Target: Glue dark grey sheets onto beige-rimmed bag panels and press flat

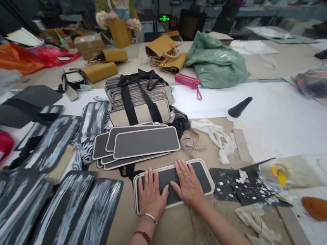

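My left hand [152, 194] lies flat on the left part of a dark grey panel with a beige rim [203, 175], its fingers stretched out. Pressed flat on the same panel, right of the middle, is my right hand [188, 184], fingers together and thumb apart. Other panels of the same shape lie under this one in a small stack. Just beyond it, a loose pile of similar grey panels [146, 142] is fanned out. Behind that stands a bundle of beige boards [139, 114] bound with black straps.
Dark pieces streaked with white [99, 219] cover the left side. To the right are a spattered black sheet [225, 184], a clear container [305, 170] and a bottle of amber liquid [326, 209]. Across the table a person [117, 14] holds a mustard piece, near a green bag [215, 60].
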The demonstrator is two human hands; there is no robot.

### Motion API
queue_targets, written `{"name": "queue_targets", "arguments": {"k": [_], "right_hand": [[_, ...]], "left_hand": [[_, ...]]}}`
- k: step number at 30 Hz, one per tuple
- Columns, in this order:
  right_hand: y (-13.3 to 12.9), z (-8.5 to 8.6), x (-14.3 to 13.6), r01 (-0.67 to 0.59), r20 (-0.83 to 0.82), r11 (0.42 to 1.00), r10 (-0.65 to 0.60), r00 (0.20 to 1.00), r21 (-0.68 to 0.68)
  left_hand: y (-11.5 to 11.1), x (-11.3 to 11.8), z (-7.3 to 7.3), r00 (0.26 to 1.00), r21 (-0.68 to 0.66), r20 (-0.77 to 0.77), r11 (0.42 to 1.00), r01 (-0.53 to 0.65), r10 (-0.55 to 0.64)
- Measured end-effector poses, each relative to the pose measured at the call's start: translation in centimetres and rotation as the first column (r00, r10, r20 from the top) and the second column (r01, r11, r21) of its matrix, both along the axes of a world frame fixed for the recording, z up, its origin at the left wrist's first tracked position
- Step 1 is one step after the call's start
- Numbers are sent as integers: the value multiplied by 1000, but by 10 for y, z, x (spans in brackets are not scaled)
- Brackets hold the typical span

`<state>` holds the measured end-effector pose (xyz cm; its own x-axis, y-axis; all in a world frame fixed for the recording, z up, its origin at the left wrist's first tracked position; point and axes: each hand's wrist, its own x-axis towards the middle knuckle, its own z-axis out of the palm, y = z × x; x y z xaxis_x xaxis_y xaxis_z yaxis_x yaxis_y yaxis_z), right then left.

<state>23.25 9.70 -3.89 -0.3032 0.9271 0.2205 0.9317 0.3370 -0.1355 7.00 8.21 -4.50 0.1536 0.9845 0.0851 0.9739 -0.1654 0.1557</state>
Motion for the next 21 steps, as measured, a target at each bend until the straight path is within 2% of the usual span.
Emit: {"name": "queue_targets", "arguments": {"k": [2,5,7,8,11,13,16,18,21], "right_hand": [[-2,-4,11,61,-20,997,-60,998,46],[-12,-1,33,335,19,937,-338,941,95],[-22,5,47,482,108,875,-484,868,50],[-27,8,53,516,157,856,-512,844,16],[-37,19,60,544,241,837,-517,822,-60],[-37,24,59,555,255,827,-520,816,-91],[-32,24,57,571,231,811,-537,812,-123],[-29,19,59,592,170,792,-569,804,-148],[-24,8,68,602,-36,748,-635,772,-280]], "left_hand": [[1,1,0,1000,16,14,1000,4,-4],[-1,-3,-2,998,68,65,998,-3,-2],[-6,-12,-6,991,104,111,991,-88,76],[-11,-17,-9,979,105,137,980,-166,151],[-29,-36,-22,904,-7,188,921,-390,385],[-39,-45,-31,876,-96,201,899,-428,439],[-46,-49,-38,855,-138,242,888,-438,459],[-44,-49,-33,824,-133,288,872,-471,488],[-41,-49,-12,786,-86,403,875,-477,469]]}}
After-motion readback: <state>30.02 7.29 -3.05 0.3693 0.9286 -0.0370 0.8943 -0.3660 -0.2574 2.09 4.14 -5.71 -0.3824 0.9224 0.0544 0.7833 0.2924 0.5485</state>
